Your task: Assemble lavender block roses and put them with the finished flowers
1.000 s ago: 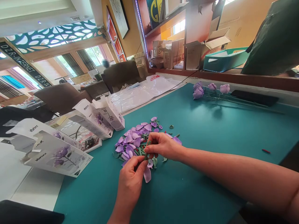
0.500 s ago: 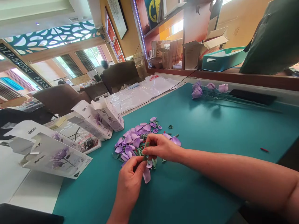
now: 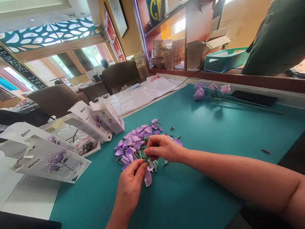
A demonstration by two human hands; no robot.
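A: Held piece?
B: Green stem piece [image 3: 145, 158], slim, short, just below frame centre; left hand [image 3: 130, 181] and right hand [image 3: 164, 148] close together, both pinching it.
A: Containers?
B: Teal basket [image 3: 218, 63], upper right, pale contents [image 3: 234, 54]. White cartons [image 3: 68, 173], left, flaps raised, rose-printed; insides hidden.

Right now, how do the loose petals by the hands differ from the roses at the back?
The petals are separate pieces in a heap, whereas the roses are formed blooms with overlapping petals. The petals lie close to the left hand and right hand; the roses lie farther back, near a flat black object. Both show purple tones and are on the teal surface.
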